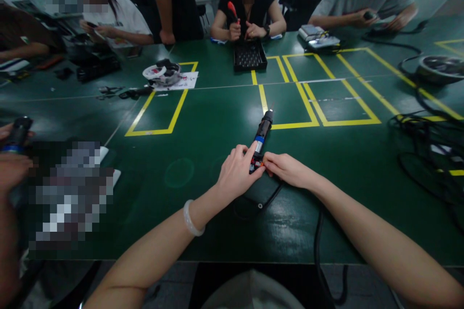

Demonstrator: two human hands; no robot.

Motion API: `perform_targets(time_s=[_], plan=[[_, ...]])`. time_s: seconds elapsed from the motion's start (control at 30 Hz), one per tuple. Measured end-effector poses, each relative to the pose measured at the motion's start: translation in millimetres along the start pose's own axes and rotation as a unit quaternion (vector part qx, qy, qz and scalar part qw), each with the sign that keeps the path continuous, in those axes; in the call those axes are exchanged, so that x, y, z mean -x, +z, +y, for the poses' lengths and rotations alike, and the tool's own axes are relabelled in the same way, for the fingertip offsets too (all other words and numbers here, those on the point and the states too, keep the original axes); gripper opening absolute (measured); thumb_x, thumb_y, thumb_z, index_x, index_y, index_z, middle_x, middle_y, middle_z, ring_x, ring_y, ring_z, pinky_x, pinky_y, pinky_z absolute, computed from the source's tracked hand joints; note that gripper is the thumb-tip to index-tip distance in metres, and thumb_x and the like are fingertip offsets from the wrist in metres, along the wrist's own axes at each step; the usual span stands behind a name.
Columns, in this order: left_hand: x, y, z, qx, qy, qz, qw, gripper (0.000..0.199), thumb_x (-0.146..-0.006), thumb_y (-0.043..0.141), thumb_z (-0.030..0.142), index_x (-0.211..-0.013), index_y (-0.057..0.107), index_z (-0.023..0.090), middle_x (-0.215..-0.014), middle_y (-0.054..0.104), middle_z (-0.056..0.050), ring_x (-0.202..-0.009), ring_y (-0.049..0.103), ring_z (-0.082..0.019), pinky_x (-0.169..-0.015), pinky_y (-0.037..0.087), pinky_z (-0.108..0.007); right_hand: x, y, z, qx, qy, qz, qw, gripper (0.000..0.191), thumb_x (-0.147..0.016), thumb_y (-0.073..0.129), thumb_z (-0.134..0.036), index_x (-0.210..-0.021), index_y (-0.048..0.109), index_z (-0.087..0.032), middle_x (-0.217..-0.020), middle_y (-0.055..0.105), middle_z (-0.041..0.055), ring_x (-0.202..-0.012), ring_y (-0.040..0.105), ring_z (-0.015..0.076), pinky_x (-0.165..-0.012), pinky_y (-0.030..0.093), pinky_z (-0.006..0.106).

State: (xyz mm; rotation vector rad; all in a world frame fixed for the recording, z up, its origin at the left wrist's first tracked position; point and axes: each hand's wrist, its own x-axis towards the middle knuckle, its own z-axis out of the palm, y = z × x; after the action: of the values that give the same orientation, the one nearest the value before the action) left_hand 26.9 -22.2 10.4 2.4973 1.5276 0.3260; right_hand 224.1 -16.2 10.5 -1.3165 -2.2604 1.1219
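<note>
A black electric screwdriver [263,128] with a blue ring lies slanted on the green table, its metal tip pointing away from me. My left hand [235,171] grips its lower body, index finger along the side and thumb across the near end. That end looks opened up, with small red and orange parts [258,163] showing. At the same end, the fingers of my right hand [286,168] are pinched around a small orange part, mostly hidden by the fingertips. Below my hands a black cable [273,196] curves over the table.
Yellow tape rectangles [313,124] mark the green table [152,217]. Tangled black cables [416,154] lie at the right. A black tray [250,58] sits opposite, before a person with a red-handled tool [232,8]. A white tape roll [154,73] and a neighbour's hand [14,169] are leftward.
</note>
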Motion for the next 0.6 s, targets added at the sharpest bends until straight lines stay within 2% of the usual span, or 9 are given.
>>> perform_targets(time_s=[0.23,0.37,0.47,0.6], plan=[[0.4,-6.9,-6.7,-0.052,0.014,-0.016,0.998,0.069,-0.094,0.052,0.050,-0.154,0.031,0.023,-0.119,0.052,-0.011,-0.105,0.053,-0.026,-0.087,0.048,-0.037,-1.8,-0.2,5.4,-0.044,-0.009,0.040,0.998,0.021,-0.097,0.045,-0.028,-0.080,0.053,-0.018,-0.066,0.058,-0.0020,-0.058,0.052,0.0107,-0.060,0.037,0.022],[2.3,-14.5,-18.5,-0.089,0.013,-0.017,0.996,0.068,-0.094,0.052,0.049,-0.153,0.034,0.021,-0.121,0.052,-0.012,-0.105,0.053,-0.027,-0.087,0.047,-0.037,-2.2,-2.1,9.9,-0.060,0.000,0.064,0.996,0.019,-0.096,0.047,-0.029,-0.085,0.058,-0.017,-0.065,0.058,-0.0023,-0.056,0.050,0.0102,-0.059,0.037,0.022],[4.2,-20.6,-36.3,-0.107,-0.008,-0.012,0.994,0.067,-0.095,0.049,0.051,-0.153,0.034,0.021,-0.121,0.052,-0.013,-0.103,0.053,-0.027,-0.086,0.047,-0.037,-2.7,-2.7,16.0,-0.112,0.003,0.075,0.991,0.019,-0.095,0.047,-0.029,-0.090,0.060,-0.016,-0.066,0.058,-0.0015,-0.058,0.053,0.0105,-0.057,0.040,0.022],[6.1,-29.8,-73.0,-0.118,-0.060,-0.013,0.991,0.068,-0.096,0.043,0.055,-0.155,0.032,0.022,-0.126,0.050,-0.014,-0.104,0.053,-0.028,-0.087,0.047,-0.038,-5.0,-2.4,23.1,-0.198,0.012,0.097,0.975,0.018,-0.093,0.048,-0.030,-0.089,0.059,-0.016,-0.069,0.058,0.0002,-0.060,0.055,0.0111,-0.053,0.042,0.021]])
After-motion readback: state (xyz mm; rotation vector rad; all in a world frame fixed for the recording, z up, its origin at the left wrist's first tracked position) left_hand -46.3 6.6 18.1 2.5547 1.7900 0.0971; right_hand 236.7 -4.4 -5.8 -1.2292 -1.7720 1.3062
